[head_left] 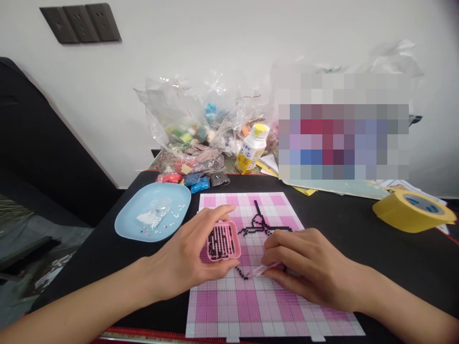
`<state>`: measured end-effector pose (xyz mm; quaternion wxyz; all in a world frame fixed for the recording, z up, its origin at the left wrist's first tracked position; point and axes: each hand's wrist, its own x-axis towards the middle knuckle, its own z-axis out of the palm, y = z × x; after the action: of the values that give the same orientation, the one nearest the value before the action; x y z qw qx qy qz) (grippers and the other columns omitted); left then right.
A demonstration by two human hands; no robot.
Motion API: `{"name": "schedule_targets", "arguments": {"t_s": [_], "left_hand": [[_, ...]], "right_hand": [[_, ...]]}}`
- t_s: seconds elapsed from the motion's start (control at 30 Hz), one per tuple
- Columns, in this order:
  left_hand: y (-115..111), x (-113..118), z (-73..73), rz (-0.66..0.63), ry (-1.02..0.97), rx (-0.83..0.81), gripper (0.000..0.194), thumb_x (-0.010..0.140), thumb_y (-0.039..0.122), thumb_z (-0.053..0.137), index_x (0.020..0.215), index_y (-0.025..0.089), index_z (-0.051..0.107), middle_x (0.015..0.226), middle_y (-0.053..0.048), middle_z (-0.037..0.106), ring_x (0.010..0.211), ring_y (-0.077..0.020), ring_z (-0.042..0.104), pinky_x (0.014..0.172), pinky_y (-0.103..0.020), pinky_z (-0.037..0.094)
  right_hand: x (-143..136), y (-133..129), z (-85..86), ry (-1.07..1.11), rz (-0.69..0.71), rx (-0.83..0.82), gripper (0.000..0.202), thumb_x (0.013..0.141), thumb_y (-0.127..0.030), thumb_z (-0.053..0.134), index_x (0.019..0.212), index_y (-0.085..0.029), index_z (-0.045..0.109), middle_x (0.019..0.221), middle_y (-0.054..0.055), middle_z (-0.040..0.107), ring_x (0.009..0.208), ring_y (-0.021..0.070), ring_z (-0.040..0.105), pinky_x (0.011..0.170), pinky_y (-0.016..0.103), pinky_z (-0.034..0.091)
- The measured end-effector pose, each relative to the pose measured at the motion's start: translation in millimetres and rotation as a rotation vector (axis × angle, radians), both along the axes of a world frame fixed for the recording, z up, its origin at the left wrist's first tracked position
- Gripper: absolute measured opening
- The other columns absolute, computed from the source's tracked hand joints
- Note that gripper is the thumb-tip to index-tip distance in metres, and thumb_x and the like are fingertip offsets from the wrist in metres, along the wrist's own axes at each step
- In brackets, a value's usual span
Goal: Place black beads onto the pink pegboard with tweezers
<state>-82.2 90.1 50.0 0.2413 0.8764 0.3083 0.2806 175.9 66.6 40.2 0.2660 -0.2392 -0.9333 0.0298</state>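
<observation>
Between thumb and fingers, my left hand [186, 246] grips a small pink tray [237, 241] with rows of black beads in its grooves. My right hand [304, 265] is closed on pink tweezers [258, 271], whose tips point left and down at the pegboard. The pink-and-white checked pegboard [244, 315] lies flat under both hands. On it, black beads [263, 220] form a line pattern in the upper part, partly hidden by my right fingers. A short row of black beads [241, 272] runs close to the tweezer tips.
Left of the board stands a light blue plate [125, 224] with white beads and a small bag. Behind are bead packets [201, 184], clear plastic bags [161, 105] and a white-and-yellow bottle [252, 149]. A roll of yellow tape [390, 212] sits at the right.
</observation>
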Motion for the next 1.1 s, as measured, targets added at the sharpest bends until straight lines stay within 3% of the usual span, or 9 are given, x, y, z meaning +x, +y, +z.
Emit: {"name": "schedule_targets", "arguments": {"t_s": [0.37,1.1], "left_hand": [[-0.2,0.2,0.6,0.004,0.009,0.029,0.072,0.085,0.024,0.072,0.141,0.029,0.029,0.115,-0.002,0.056,0.1,-0.0176,0.059,0.092,-0.03,0.049],[0.0,-0.3,-0.7,-0.015,-0.014,0.034,0.073,0.084,0.023,0.073,0.142,0.027,0.03,0.117,-0.003,0.055,0.103,-0.0176,0.057,0.093,-0.03,0.047]], "right_hand": [[0.7,0.3,-1.6,-0.007,0.004,-0.004,0.012,0.1,-0.024,0.046,0.097,-0.017,0.056,0.085,0.003,0.06,0.067,0.0102,0.057,0.056,0.022,0.041],[1.4,-0.9,0.3,0.013,-0.022,0.044,0.011,0.1,-0.022,0.045,0.101,-0.018,0.055,0.087,0.003,0.061,0.07,0.0112,0.059,0.057,0.023,0.044]]}}
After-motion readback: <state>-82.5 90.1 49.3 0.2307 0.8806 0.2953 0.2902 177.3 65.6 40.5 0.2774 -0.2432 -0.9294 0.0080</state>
